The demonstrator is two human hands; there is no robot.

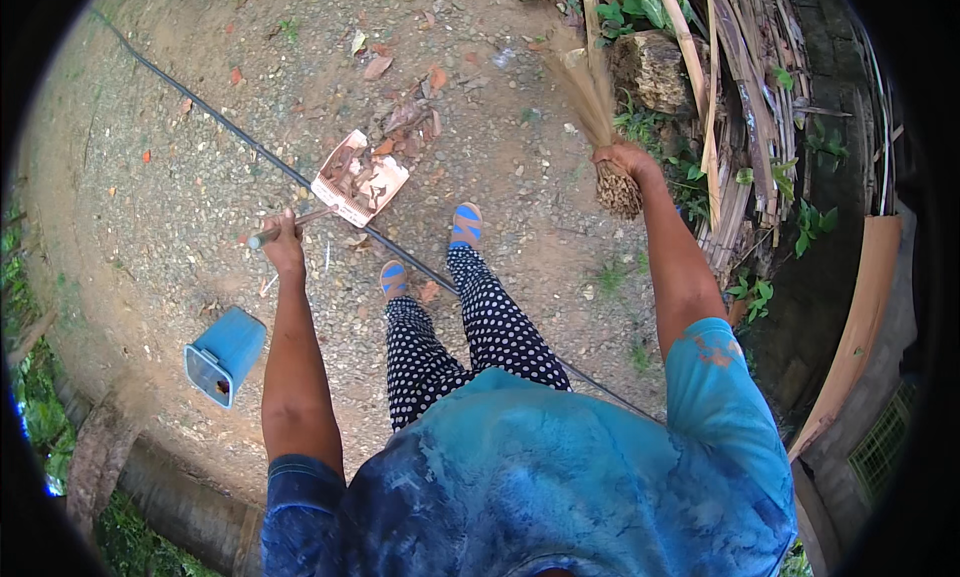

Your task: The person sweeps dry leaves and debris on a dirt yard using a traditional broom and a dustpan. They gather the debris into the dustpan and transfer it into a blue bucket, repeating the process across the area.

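Observation:
My left hand (283, 243) is closed around the handle of a dustpan (381, 188). The pale pan rests on the gravelly ground beside a black hose, with dry brown leaves inside it. More dry leaves (409, 123) lie against its far side. Out to the right, my right hand (626, 161) grips a straw hand broom (589, 97) by its bound stem ends. The bristles point away from me and look slightly blurred; whether they touch the ground I cannot tell.
A blue plastic bin (238, 344) lies tipped at the left, something small inside. The black hose (225, 121) crosses diagonally and passes by my feet. On the right are a cut log (652, 71), a pile of split bamboo (739, 127) and green plants. Scattered leaves dot the gravel.

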